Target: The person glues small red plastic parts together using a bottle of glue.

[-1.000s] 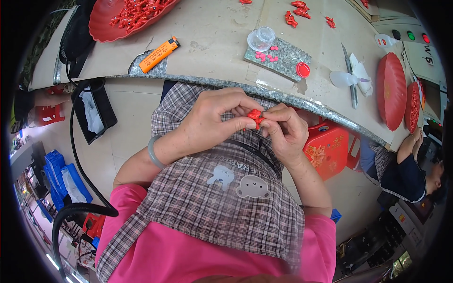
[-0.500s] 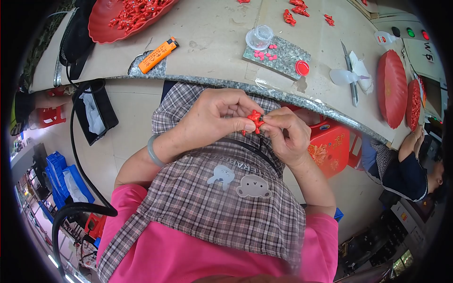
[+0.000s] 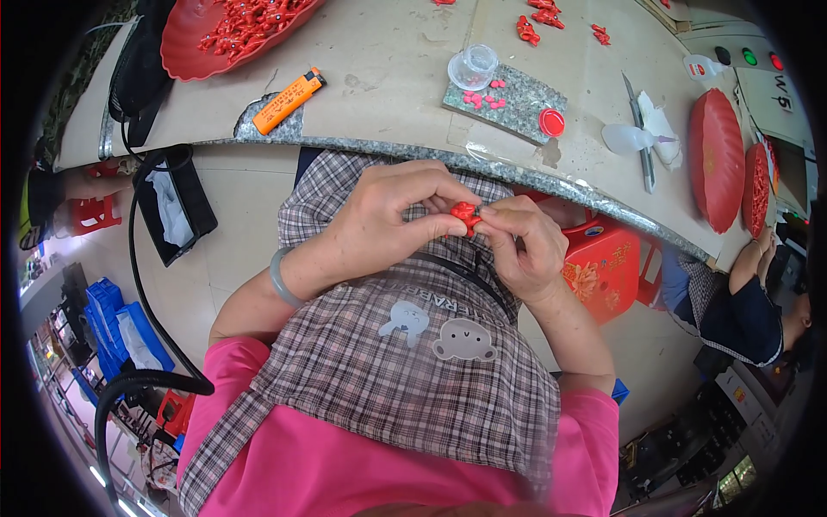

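Note:
Between my two hands, above my lap and just short of the table edge, is a small red figurine [image 3: 466, 214]. The thumb and index finger of my left hand [image 3: 401, 207] pinch it from the left. My right hand [image 3: 527, 241] has its thumb and fingertips pressed against its right side, where a small dark spot shows. My fingers cover part of the figurine. Beyond them, a granite slab [image 3: 521, 99] on the table carries several tiny pink pieces [image 3: 484, 101], a clear plastic cup [image 3: 473, 67] and a round red cap [image 3: 551, 123].
An orange lighter [image 3: 289, 101] and a red tray [image 3: 185, 52] heaped with red figurines lie at left. Rightward are tweezers [image 3: 644, 146], a squeeze bottle [image 3: 627, 140] and a red scalloped tray [image 3: 717, 162]. More figurines [image 3: 529, 32] lie farther back. Another person [image 3: 741, 297] sits at far right.
The figurine has turned in my fingertips; its lower parts, visible before, are now hidden. Both hands stay in nearly the same place.

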Tool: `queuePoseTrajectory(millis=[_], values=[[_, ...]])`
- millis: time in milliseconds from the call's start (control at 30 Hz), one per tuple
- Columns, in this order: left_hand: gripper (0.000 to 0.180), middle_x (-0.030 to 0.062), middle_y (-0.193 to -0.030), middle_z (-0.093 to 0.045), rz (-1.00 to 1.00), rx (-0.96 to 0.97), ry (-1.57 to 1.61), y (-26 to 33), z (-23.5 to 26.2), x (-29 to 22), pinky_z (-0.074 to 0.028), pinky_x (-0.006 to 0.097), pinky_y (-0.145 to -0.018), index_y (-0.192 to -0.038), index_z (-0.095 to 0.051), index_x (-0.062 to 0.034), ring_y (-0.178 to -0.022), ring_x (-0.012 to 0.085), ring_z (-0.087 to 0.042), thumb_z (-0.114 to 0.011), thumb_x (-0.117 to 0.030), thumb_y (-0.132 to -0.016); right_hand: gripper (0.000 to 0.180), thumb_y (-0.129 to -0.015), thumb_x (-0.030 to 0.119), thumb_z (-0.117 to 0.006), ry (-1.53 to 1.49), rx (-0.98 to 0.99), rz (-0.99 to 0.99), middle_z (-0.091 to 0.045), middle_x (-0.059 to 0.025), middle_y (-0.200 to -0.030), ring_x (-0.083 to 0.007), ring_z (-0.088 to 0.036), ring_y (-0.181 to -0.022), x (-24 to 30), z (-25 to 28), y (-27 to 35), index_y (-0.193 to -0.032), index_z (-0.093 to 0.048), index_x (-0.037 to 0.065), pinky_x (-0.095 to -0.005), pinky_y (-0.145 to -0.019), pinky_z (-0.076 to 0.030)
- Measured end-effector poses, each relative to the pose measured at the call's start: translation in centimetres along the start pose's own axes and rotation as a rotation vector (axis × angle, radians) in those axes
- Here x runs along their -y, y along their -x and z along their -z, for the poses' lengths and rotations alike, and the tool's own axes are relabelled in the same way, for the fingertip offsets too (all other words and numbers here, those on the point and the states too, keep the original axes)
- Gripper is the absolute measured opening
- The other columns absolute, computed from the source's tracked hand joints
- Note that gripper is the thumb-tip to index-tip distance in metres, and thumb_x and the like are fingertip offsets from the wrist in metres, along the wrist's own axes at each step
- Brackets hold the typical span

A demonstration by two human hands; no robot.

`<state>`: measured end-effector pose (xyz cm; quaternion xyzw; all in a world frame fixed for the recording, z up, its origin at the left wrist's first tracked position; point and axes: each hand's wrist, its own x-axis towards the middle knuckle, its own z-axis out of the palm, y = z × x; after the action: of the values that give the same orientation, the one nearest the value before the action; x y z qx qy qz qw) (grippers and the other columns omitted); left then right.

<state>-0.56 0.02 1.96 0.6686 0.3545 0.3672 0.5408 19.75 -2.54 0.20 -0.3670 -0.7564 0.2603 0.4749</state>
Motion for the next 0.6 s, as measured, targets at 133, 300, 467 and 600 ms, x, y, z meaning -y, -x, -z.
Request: queuePoseTrajectory(millis=[133, 300, 467, 600], values=[[0.021, 0.0103, -0.084, -0.067, -0.122, -0.02, -0.172, -0.19, 0.08, -0.38, -0.054, 0.03, -0.064, -0.097, -0.069, -0.0005, -0.074, 0.0221, -0.067, -0.074, -0.004, -0.077, 0.019, -0.075, -0.008, -0.074, -0.015, -0.027, -0.041, -0.067, -0.0129, -0.074, -0.0226, -0.067, -0.063, -0.14, -0.29, 0.23, -0.09, -0.063, -0.003, -0.0284, -0.052, -0.051], [0.02, 0.0098, -0.085, -0.067, -0.108, -0.013, -0.147, -0.15, 0.05, -0.23, -0.054, 0.03, -0.064, -0.096, -0.068, -0.0004, -0.074, 0.0222, -0.067, -0.074, -0.004, -0.077, 0.02, -0.076, -0.008, -0.074, 0.029, -0.03, 0.008, -0.067, -0.0128, -0.074, -0.0228, -0.067, -0.063, -0.18, -0.3, 0.21, -0.091, -0.063, -0.003, -0.0284, -0.052, -0.051], [0.025, 0.0102, -0.087, -0.069, -0.078, 0.004, -0.157, -0.09, 0.12, -0.18, -0.053, 0.029, -0.067, -0.101, -0.07, -0.0006, -0.076, 0.0206, -0.067, -0.077, -0.005, -0.077, 0.019, -0.076, -0.008, -0.074, 0.053, -0.032, 0.021, -0.068, -0.0129, -0.074, -0.0234, -0.067, -0.064, -0.2, -0.31, 0.17, -0.092, -0.063, -0.003, -0.0291, -0.054, -0.052], [0.024, 0.0102, -0.087, -0.069, -0.071, 0.003, -0.164, -0.1, 0.09, -0.23, -0.053, 0.029, -0.067, -0.1, -0.07, -0.0003, -0.076, 0.0204, -0.067, -0.077, -0.005, -0.077, 0.02, -0.076, -0.008, -0.074, 0.043, -0.034, -0.014, -0.068, -0.0128, -0.074, -0.0232, -0.067, -0.064, -0.17, -0.39, 0.38, -0.092, -0.063, -0.003, -0.029, -0.054, -0.052]])
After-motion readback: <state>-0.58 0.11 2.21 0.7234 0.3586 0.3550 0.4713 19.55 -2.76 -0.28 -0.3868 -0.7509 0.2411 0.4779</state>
